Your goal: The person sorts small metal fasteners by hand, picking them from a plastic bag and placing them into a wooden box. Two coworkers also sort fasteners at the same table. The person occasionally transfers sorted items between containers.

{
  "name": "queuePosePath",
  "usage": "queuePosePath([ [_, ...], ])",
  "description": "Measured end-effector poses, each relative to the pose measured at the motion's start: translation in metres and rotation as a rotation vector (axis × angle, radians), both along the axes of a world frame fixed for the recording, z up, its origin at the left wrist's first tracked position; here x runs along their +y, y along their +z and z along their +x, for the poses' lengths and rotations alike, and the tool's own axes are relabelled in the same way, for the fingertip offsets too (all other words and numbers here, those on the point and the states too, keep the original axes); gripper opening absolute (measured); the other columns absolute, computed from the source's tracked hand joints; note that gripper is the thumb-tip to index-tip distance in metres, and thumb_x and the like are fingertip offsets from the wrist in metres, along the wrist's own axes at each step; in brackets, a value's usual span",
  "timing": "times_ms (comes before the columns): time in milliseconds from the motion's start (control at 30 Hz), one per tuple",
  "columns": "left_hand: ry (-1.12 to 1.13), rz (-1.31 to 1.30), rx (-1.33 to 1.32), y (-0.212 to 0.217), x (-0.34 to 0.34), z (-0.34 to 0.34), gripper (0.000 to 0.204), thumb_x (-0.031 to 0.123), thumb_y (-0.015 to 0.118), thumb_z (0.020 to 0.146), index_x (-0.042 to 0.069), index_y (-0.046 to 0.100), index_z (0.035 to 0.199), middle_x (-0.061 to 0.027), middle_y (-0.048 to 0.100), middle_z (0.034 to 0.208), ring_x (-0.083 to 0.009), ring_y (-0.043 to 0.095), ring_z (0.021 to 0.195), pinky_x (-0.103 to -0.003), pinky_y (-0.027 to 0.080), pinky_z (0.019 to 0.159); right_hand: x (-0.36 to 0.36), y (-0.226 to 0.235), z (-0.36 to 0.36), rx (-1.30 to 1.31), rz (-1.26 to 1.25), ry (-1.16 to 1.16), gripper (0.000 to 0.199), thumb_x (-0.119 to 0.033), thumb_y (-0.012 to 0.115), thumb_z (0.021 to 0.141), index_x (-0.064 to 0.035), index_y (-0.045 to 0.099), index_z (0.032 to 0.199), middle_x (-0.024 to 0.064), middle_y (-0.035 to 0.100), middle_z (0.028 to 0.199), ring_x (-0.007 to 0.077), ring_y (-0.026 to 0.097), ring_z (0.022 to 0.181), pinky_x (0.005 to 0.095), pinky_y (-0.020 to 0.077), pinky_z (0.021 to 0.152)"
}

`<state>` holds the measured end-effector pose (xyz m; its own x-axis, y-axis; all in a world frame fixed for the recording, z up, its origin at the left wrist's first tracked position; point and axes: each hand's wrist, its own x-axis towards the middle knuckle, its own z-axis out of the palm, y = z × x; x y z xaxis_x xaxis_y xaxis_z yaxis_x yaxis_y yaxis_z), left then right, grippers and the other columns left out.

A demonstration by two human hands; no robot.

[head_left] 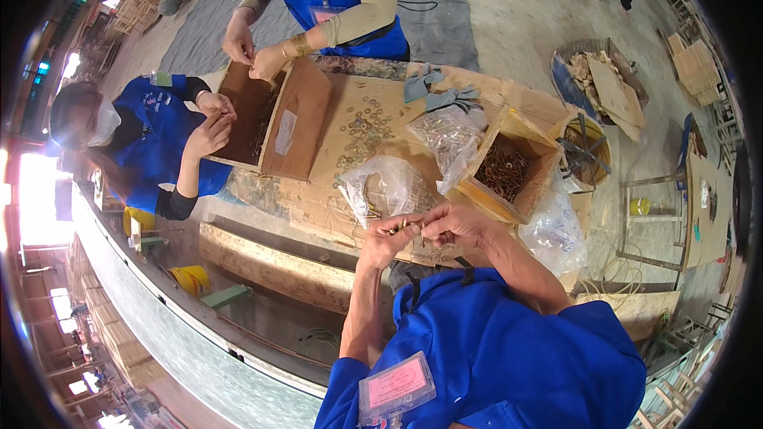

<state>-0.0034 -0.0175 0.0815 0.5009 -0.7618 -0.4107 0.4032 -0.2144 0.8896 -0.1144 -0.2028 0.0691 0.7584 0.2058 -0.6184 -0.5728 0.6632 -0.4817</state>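
At the far left a seated co-worker in a blue shirt and white face mask holds both hands together at the edge of a shallow brown cardboard box, and a second, standing co-worker in a blue shirt with beige arm sleeves has both hands over the same box's far corner.

Nearer, the person's left hand is curled, its fingertips pinched on a small brass-coloured screw. The screw lies between the two hands, just above the near edge of the worn wooden table. The right hand meets it from the other side, thumb and forefinger closed on the screw's other end; whether a washer sits there is too small to tell.

Just beyond the left fingertips lies a crumpled clear plastic bag, and further off a scatter of small round metal washers. Beyond the right fingers stands a small open cardboard box of dark screws, with a second clear bag of fasteners and grey work gloves behind it.
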Motion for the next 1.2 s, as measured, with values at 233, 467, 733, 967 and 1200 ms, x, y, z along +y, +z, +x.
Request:
queuePosePath([
  [233,-0.156,-0.099,-0.043,0.003,0.023,-0.003,0.017,-0.002,0.066,0.084,-0.004,0.07,0.1,-0.006,0.07,0.089,-0.0101,0.062,0.081,-0.024,0.049,0.075,0.02,-0.006,-0.006,-0.012,0.03,0.164,0.009,-0.007,0.072,0.083,-0.0006,0.069,0.089,0.0011,0.059,0.067,0.0107,0.053,0.059,0.0268,0.0416,0.053],
  [467,0.2,-0.364,0.405,-0.033,0.046,-0.005,0.009,-0.001,0.064,0.085,-0.002,0.067,0.094,-0.0046,0.062,0.07,-0.0068,0.046,0.051,-0.022,0.035,0.047,0.039,0.014,0.012,-0.085,-0.123,0.271,0.011,-0.011,0.072,0.083,-0.001,0.069,0.087,0.0004,0.056,0.064,0.0094,0.049,0.055,0.0261,0.0415,0.052],
  [733,0.196,-0.396,0.387,-0.059,0.054,0.002,0.013,0.007,0.067,0.086,-0.001,0.064,0.095,-0.0028,0.055,0.068,-0.0089,0.044,0.049,-0.023,0.03,0.042,0.051,-0.009,0.023,-0.014,-0.103,0.141,0.015,-0.012,0.069,0.086,-0.0022,0.067,0.097,0.0007,0.057,0.069,0.0102,0.055,0.058,0.0258,0.0468,0.057],
  [967,0.405,-0.336,0.364,-0.084,0.026,0.051,0.009,0.009,0.063,0.083,0.005,0.056,0.086,-0.0061,0.056,0.07,-0.0137,0.047,0.049,-0.027,0.035,0.039,0.036,-0.035,0.01,0.061,0.045,-0.244,0.027,-0.004,0.054,0.094,0.004,0.053,0.12,0.0144,0.062,0.111,0.0233,0.064,0.102,0.034,0.0565,0.087],
  [1200,0.045,0.479,-0.765,-0.141,-0.013,0.065,0.032,0.026,0.07,0.073,-0.003,0.062,0.084,-0.0211,0.064,0.074,-0.0367,0.062,0.07,-0.041,0.051,0.064,0.022,-0.027,-0.002,0.053,0.046,-0.298,0.03,-0.007,0.054,0.096,0.0019,0.05,0.125,0.0161,0.062,0.116,0.0242,0.066,0.102,0.0333,0.0588,0.084],
])
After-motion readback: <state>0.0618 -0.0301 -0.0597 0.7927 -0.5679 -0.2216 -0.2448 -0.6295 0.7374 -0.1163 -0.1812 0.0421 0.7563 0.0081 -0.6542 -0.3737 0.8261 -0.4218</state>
